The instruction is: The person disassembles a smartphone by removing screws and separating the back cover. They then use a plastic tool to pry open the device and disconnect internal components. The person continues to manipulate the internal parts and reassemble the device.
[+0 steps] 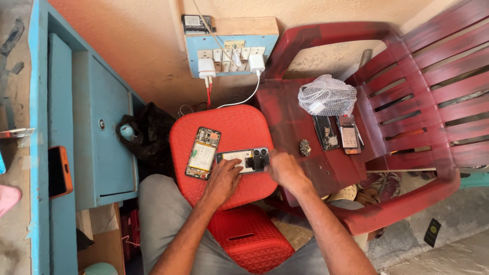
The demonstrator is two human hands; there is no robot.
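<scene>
Red plastic formed the stool point(239, 127) where an opened phone point(242, 160) lay near the front edge. The left hand point(224, 181) pressed its fingertips on the phone's near end, fingers bent. The right hand point(286, 170) closed around the camera end, gripping it. On the stool, just left of the phone, lay a second opened handset point(203, 153).
</scene>
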